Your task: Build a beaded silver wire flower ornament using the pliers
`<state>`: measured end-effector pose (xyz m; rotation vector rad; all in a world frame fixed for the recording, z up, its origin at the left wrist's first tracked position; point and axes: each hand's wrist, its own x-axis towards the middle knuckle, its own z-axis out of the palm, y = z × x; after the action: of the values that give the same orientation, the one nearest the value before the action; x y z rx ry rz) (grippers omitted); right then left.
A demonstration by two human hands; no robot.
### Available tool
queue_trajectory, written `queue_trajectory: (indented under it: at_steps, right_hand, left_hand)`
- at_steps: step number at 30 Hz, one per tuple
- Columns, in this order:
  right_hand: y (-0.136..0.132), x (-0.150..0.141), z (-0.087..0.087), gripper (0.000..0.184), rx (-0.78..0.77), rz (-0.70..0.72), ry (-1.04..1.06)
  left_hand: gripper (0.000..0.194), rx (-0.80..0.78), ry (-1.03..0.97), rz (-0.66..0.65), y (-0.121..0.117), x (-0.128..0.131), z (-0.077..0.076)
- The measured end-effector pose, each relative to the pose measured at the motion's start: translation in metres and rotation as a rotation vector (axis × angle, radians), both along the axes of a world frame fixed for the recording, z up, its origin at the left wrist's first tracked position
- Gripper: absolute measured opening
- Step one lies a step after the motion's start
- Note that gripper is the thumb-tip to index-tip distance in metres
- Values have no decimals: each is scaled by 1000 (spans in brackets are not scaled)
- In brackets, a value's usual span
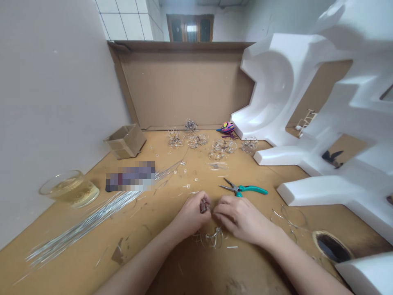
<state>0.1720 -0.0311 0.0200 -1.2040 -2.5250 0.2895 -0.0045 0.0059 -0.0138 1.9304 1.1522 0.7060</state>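
My left hand is closed around a small bent wire piece, partly hidden by the fingers. Close beside it, my right hand has its fingers drawn together, tips pointing at the left hand; whatever they pinch is too small to make out. Curled wire shapes lie on the table just below both hands. Beyond the right hand rest long-nose pliers with teal handles, jaws apart, one handle partly hidden by the hand.
A bundle of straight wires and a glass of yellowish liquid are at left. A small cardboard box and several wire tangles lie farther back. White foam pieces line the right, near a dark hole.
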Motion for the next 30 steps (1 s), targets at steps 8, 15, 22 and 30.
queue_trajectory:
  at_steps: [8, 15, 22, 30]
  right_hand:
    - [17, 11, -8, 18, -339, -96, 441]
    - [20, 9, -12, 24, -483, -133, 572]
    - [18, 4, -12, 26, -617, -178, 687]
    - [22, 11, -12, 33, -573, -348, 811]
  left_hand:
    - [20, 45, 52, -144, -7, -5, 7]
    - [25, 335, 175, -193, -10, -10, 27]
    - [16, 254, 94, -98, -11, -5, 19]
    - [20, -111, -173, -10, -10, -6, 18]
